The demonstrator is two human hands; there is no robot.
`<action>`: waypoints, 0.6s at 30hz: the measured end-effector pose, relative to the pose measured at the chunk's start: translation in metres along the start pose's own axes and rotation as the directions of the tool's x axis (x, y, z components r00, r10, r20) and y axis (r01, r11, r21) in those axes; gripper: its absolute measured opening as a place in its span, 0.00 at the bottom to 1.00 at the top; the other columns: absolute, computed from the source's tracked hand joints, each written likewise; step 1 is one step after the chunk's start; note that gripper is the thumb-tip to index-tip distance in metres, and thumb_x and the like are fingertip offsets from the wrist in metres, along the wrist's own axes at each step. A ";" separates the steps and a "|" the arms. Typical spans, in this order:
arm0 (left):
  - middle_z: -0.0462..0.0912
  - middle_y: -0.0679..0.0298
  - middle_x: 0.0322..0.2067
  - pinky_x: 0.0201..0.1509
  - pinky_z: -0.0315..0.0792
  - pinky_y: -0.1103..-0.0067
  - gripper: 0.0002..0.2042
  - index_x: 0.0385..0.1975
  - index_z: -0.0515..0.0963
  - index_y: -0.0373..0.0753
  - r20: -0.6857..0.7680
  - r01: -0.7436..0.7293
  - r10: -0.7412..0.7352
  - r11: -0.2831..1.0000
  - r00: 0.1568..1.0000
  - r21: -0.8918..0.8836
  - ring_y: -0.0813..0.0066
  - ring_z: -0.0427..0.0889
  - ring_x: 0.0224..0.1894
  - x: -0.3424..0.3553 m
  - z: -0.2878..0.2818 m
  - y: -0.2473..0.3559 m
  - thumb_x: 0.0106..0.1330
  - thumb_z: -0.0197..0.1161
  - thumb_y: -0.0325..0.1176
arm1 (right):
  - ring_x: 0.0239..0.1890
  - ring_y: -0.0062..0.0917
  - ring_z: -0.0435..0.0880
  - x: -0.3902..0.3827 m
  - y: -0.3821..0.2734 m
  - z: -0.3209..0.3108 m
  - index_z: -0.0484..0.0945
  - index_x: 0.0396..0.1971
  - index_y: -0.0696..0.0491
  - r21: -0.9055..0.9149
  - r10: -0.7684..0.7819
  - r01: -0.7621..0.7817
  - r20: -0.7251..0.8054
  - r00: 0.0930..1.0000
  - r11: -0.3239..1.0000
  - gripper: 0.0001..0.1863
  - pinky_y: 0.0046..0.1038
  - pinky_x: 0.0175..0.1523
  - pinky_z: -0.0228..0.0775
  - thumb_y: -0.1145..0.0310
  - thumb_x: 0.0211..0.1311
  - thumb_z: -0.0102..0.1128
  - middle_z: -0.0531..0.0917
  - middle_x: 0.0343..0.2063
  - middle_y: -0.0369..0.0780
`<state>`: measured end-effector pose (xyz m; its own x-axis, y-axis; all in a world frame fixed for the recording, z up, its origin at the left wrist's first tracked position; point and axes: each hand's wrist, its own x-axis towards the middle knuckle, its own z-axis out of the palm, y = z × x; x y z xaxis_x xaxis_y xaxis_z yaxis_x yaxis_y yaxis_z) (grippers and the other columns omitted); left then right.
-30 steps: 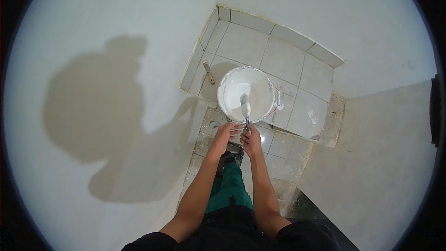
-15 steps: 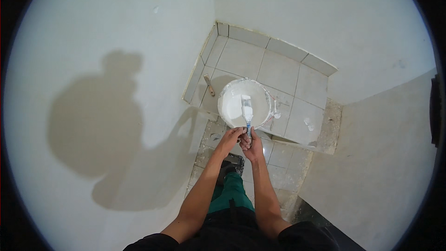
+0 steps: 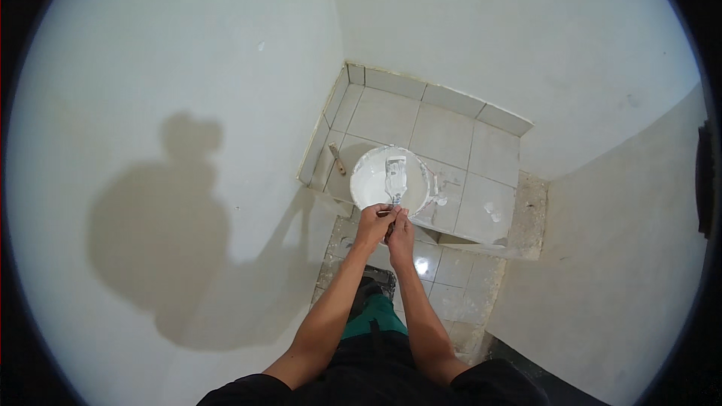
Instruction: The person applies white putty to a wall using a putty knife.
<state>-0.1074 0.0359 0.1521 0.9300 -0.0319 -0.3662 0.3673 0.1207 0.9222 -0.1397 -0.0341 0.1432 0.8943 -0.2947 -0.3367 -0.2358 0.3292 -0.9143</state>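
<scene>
A paintbrush [image 3: 395,175], coated in white, points away from me over the white bucket [image 3: 366,182]. My left hand [image 3: 373,225] is closed, its fingertips pinching the brush's handle near the neck. Wrapped round the same handle from the other side is my right hand [image 3: 401,236], also closed. Most of the handle is hidden by my fingers. The bucket stands on a tiled ledge, its rim smeared with white and its inside pale. To its left lies a scraper [image 3: 338,159] with a wooden handle, apart from both hands.
The tiled ledge [image 3: 444,131] has a raised tile border at the back and left. Pale walls [image 3: 248,105] rise round it, with my shadow on the left one. A lower tiled floor [image 3: 451,274] with white splashes lies nearer, by my shoe [image 3: 366,297].
The paintbrush has turned so that its broad face shows more. My hands have drawn closer together on the handle. The view has shifted, so the ledge and bucket sit slightly lower.
</scene>
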 end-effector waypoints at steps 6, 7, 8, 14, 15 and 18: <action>0.76 0.70 0.19 0.17 0.63 0.83 0.15 0.34 0.80 0.33 0.200 0.116 -0.077 0.974 0.977 -0.194 0.85 0.70 0.16 -0.005 -0.009 0.019 0.70 0.60 0.42 | 0.11 0.15 0.61 0.003 -0.026 -0.016 0.71 0.22 0.51 0.311 0.231 -0.303 0.247 0.941 0.901 0.30 0.21 0.17 0.50 0.44 0.76 0.33 0.65 0.12 0.29; 0.77 0.70 0.20 0.18 0.65 0.83 0.15 0.34 0.80 0.33 0.244 0.115 -0.076 0.982 0.967 -0.149 0.84 0.72 0.17 -0.008 -0.009 0.027 0.70 0.61 0.42 | 0.11 0.15 0.61 0.001 -0.032 -0.014 0.71 0.22 0.51 0.312 0.228 -0.301 0.250 0.941 0.901 0.30 0.21 0.17 0.50 0.44 0.76 0.33 0.65 0.12 0.29; 0.78 0.69 0.22 0.19 0.66 0.83 0.15 0.33 0.80 0.34 0.287 0.111 -0.077 0.988 0.955 -0.104 0.84 0.73 0.19 -0.012 -0.008 0.034 0.70 0.61 0.42 | 0.11 0.15 0.61 -0.002 -0.039 -0.012 0.72 0.23 0.51 0.228 0.245 -0.287 0.196 0.949 0.930 0.29 0.21 0.17 0.50 0.45 0.76 0.34 0.65 0.12 0.29; 0.82 0.67 0.30 0.34 0.71 0.84 0.15 0.35 0.80 0.32 0.075 -0.061 0.062 0.998 0.995 -0.018 0.83 0.76 0.30 -0.014 0.012 0.042 0.69 0.63 0.41 | 0.13 0.12 0.60 -0.010 -0.042 -0.002 0.73 0.25 0.51 0.041 -0.054 0.053 0.031 0.998 0.998 0.26 0.20 0.18 0.50 0.47 0.77 0.37 0.65 0.13 0.28; 0.82 0.67 0.30 0.34 0.71 0.84 0.15 0.35 0.80 0.32 0.078 -0.063 0.065 0.998 0.995 -0.018 0.83 0.76 0.30 -0.014 0.013 0.044 0.69 0.63 0.41 | 0.13 0.11 0.59 -0.009 -0.041 -0.004 0.72 0.25 0.51 0.052 -0.120 0.119 0.025 0.992 0.992 0.25 0.20 0.18 0.51 0.48 0.77 0.38 0.65 0.13 0.27; 0.81 0.67 0.29 0.35 0.71 0.85 0.16 0.38 0.80 0.31 0.094 -0.110 0.110 0.994 0.990 0.004 0.83 0.76 0.30 -0.014 0.005 0.048 0.69 0.63 0.41 | 0.13 0.11 0.60 -0.013 -0.055 -0.005 0.72 0.25 0.51 0.098 0.070 -0.076 0.069 0.995 0.992 0.26 0.20 0.19 0.51 0.47 0.76 0.37 0.65 0.13 0.28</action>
<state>-0.1030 0.0370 0.2022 0.9619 -0.1113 -0.2497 0.2624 0.1195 0.9575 -0.1399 -0.0532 0.1970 0.8997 -0.2088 -0.3834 -0.2647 0.4374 -0.8594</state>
